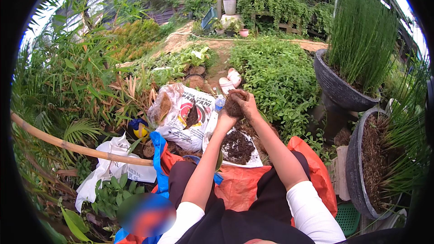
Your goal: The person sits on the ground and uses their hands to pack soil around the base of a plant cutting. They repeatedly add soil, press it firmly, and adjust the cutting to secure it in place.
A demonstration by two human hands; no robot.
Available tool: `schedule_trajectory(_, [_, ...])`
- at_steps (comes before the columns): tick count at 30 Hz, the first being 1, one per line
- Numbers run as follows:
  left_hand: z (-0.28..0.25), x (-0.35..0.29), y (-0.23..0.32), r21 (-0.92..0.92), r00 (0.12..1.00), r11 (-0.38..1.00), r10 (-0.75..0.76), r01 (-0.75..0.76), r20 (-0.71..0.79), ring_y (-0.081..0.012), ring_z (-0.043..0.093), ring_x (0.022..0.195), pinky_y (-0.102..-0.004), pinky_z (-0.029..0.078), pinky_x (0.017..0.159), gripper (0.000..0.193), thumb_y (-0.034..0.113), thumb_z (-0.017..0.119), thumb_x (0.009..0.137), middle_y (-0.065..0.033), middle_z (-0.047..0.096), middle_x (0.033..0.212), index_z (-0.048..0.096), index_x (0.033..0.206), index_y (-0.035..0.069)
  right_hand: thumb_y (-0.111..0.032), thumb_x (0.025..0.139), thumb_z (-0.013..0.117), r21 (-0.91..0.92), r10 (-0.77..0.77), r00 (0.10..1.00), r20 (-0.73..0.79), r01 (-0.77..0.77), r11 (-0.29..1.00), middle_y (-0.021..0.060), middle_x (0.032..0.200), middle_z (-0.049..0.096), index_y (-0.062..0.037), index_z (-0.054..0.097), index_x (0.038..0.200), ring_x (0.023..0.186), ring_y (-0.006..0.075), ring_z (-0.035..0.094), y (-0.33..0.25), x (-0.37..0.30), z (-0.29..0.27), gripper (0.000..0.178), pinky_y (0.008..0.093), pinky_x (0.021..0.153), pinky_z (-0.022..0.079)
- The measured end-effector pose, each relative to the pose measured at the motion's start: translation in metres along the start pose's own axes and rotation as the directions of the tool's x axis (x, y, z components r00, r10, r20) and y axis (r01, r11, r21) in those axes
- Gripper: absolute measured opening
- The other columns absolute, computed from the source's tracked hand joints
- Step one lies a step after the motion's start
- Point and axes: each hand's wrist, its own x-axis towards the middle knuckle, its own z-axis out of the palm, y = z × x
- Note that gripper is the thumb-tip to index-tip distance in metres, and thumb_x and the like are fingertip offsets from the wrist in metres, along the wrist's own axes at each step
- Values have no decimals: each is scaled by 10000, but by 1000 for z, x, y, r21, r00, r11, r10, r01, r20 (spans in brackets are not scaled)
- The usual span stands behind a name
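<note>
A dark brown, fibrous clump (233,104), like a root ball or a wad of coconut fibre, is held up in front of me between both hands. My left hand (225,120) supports it from below and the left, its fingers partly hidden behind it. From the right, my right hand (247,105) grips its upper side, with soil on the fingers. Beneath my hands, dark crumbly soil (238,147) lies on an opened white sack (256,159). A clear plastic bottle (219,103) with a blue label stands just left of the clump.
A full white printed sack (199,136) lies to the left. An orange tarp (239,185) spreads under my legs. Pale clogs (230,79) sit ahead. Large dark planters (337,83) with tall reeds stand on the right. A bamboo pole (81,146) crosses the left side.
</note>
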Motion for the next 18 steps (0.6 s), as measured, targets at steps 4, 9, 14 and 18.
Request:
schedule_trajectory(4, [2,-1,-6,-152,1000,988,1,-5,-26,-229,584,1012,-334,466,859,524,188,730,680,-125,607,1094,533,1136,22,-58,770,666,-128,-49,993,109,63,990,52,968,637,-10,603,1022,893,120,580,-3,-3,-1,264,266,840,449])
schedule_trajectory(9, [0,3,-13,-153,1000,988,-29,27,-8,-221,586,1006,-337,473,853,531,193,733,679,-136,606,1100,533,1140,25,-80,709,709,-110,-61,982,179,82,990,44,979,609,-36,547,1103,885,112,561,-5,-6,-1,428,266,818,452])
schedule_trajectory(14, [0,4,-17,-81,990,987,138,-141,-41,-197,598,916,-339,480,767,440,243,667,729,-138,628,1018,566,1086,6,-126,661,741,-141,-99,961,257,139,980,45,985,596,-53,496,1172,909,117,549,-3,-9,-1,572,279,836,445])
schedule_trajectory(18, [3,4,-18,-106,984,981,154,-164,-94,-179,602,877,-345,480,736,384,247,635,748,-146,640,972,591,1024,-16,-71,663,770,-256,-60,964,259,128,958,34,1014,585,-56,477,1168,921,112,552,-7,-11,-2,584,274,855,446])
